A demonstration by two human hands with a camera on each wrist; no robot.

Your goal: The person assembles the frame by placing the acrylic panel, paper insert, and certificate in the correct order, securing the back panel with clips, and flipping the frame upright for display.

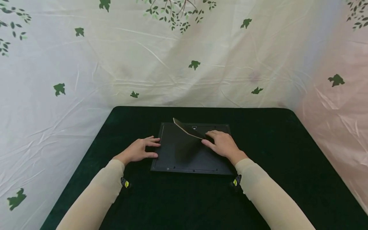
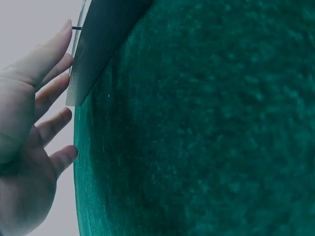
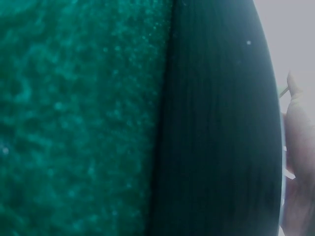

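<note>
Right hand (image 1: 220,142) is pinching a dark flap (image 1: 186,128) over a black, frame-like panel (image 1: 201,159).
From where I am standing, the panel is lying flat on a green tabletop (image 1: 178,204) at the person's twelve o'clock, the flap's free end pointing toward the panel's eleven. At three, the right hand is covering whatever is joining the two, if anything. At nine, the left hand (image 1: 141,149) is resting against the edge, fingers spread, not gripping. Trouble, I am judging, is threatening twice: too hard a bend would be straining any hinge, and a sideways tug would be sliding the panel, those spread fingers bracing only one side.
</note>
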